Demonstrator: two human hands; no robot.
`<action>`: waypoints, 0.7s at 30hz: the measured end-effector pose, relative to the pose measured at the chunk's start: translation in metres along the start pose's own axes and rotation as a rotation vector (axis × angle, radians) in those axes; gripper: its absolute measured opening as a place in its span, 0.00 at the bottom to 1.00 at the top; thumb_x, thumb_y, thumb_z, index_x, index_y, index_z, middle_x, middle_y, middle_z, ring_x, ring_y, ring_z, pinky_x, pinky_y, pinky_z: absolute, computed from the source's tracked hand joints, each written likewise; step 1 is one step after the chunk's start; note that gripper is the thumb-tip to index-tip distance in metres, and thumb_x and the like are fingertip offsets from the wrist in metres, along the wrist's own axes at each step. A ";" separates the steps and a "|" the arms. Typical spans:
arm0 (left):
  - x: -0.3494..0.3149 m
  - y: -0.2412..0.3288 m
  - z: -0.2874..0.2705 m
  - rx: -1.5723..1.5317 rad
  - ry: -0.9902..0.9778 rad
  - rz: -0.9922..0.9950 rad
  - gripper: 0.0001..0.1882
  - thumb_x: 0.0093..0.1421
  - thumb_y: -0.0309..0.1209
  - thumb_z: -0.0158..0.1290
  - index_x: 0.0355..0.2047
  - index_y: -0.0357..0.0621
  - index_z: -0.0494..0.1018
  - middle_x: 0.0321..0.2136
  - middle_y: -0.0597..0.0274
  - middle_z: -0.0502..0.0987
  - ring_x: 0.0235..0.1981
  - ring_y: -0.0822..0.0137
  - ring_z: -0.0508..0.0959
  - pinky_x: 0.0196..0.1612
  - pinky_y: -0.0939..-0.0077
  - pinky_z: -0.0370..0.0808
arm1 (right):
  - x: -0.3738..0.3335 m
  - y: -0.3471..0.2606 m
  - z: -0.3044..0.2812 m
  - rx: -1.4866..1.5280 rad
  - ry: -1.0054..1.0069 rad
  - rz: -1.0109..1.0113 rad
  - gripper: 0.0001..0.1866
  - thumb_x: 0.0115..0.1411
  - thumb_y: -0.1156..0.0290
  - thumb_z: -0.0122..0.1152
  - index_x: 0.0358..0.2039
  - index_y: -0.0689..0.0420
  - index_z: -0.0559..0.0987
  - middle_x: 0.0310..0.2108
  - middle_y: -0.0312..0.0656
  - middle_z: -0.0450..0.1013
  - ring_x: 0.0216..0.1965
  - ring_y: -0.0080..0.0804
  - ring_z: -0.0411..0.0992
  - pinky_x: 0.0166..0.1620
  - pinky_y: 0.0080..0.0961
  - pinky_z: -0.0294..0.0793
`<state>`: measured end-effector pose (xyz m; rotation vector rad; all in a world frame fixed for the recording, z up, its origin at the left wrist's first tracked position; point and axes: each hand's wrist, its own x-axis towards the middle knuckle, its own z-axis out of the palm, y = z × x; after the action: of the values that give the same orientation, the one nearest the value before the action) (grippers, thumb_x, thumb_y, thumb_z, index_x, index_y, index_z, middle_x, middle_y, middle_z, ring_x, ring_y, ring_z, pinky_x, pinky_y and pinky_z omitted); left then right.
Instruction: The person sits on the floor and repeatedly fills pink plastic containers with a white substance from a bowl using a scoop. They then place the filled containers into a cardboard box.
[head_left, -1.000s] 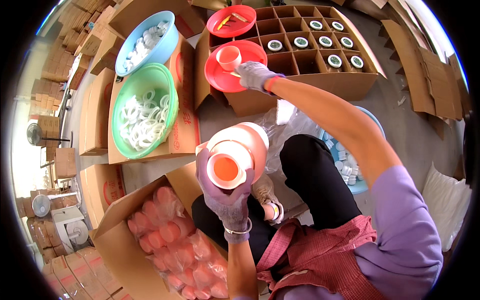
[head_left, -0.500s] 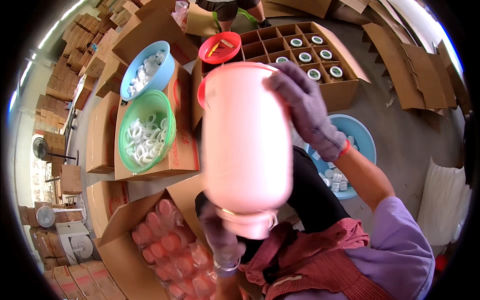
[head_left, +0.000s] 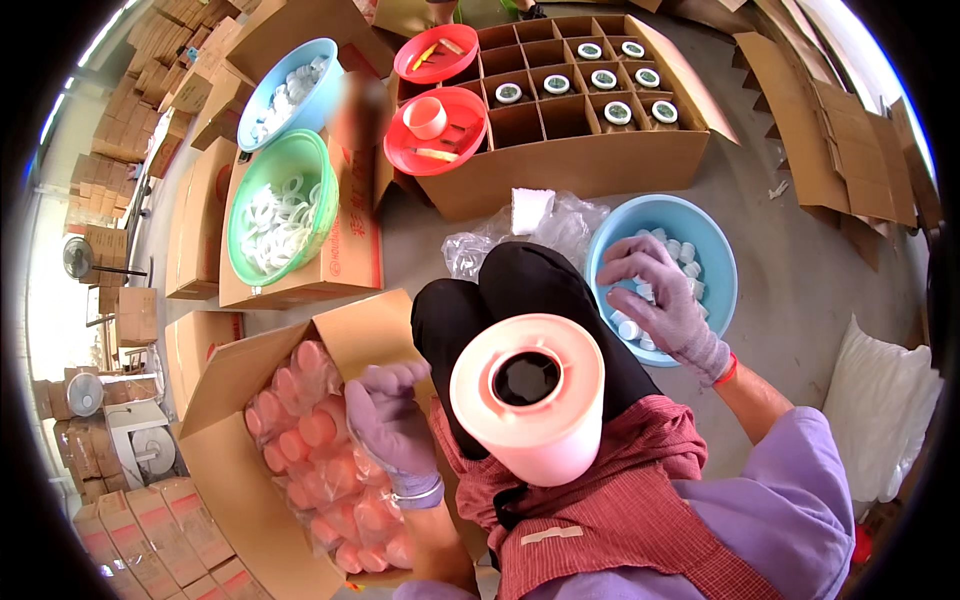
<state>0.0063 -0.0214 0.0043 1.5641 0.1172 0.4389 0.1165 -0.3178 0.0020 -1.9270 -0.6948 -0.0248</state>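
Observation:
A pink flask body point(head_left: 545, 445) rests on my lap, touched by neither hand. Its wide end faces up, with a dark round opening point(head_left: 527, 378) inside a raised ring. Gloved in greyish purple, my left hand point(head_left: 392, 412) is open beside the flask, over the edge of a carton of bagged pink cups or lids point(head_left: 318, 428). On the other side, my right hand point(head_left: 655, 298), also gloved, hovers at a blue basin point(head_left: 722, 250) of small white caps point(head_left: 684, 252). Its fingers are bent but apart, and nothing shows in them.
A green basin point(head_left: 236, 215) of white rings and another blue basin point(head_left: 325, 95) stand on cartons at left. Ahead, a divided carton point(head_left: 590, 165) holds several capped containers, beside two red basins point(head_left: 470, 100) with small tools. Clear plastic point(head_left: 475, 250) lies beyond my knees.
The pink flask has gone from both hands, raised in front of me, down onto my lap. My hands have let go and moved apart, the left toward the carton, the right to the blue basin.

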 end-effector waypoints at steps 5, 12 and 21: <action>0.001 0.015 0.027 0.132 -0.283 -0.134 0.24 0.68 0.38 0.45 0.55 0.28 0.68 0.47 0.49 0.77 0.45 0.57 0.77 0.58 0.64 0.71 | 0.027 -0.044 0.006 0.229 -0.363 -0.554 0.20 0.55 0.56 0.69 0.44 0.53 0.79 0.47 0.39 0.72 0.50 0.41 0.69 0.59 0.42 0.62; 0.021 0.031 0.033 0.036 -0.328 -0.133 0.29 0.62 0.44 0.51 0.55 0.32 0.70 0.53 0.48 0.74 0.53 0.53 0.75 0.58 0.65 0.69 | 0.010 -0.035 0.005 0.406 -0.361 -0.278 0.39 0.50 0.52 0.73 0.58 0.56 0.70 0.58 0.51 0.63 0.62 0.50 0.61 0.65 0.45 0.57; 0.054 0.058 0.015 0.146 -0.749 -0.075 0.47 0.50 0.54 0.66 0.62 0.36 0.66 0.61 0.46 0.66 0.64 0.53 0.64 0.65 0.61 0.61 | 0.033 -0.030 0.035 0.714 -0.291 -0.042 0.38 0.64 0.50 0.59 0.64 0.63 0.61 0.62 0.50 0.62 0.63 0.41 0.60 0.65 0.36 0.57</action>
<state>0.0494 -0.0207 0.0721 1.7668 -0.3750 -0.2356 0.1196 -0.2640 0.0215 -1.2357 -0.8010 0.4307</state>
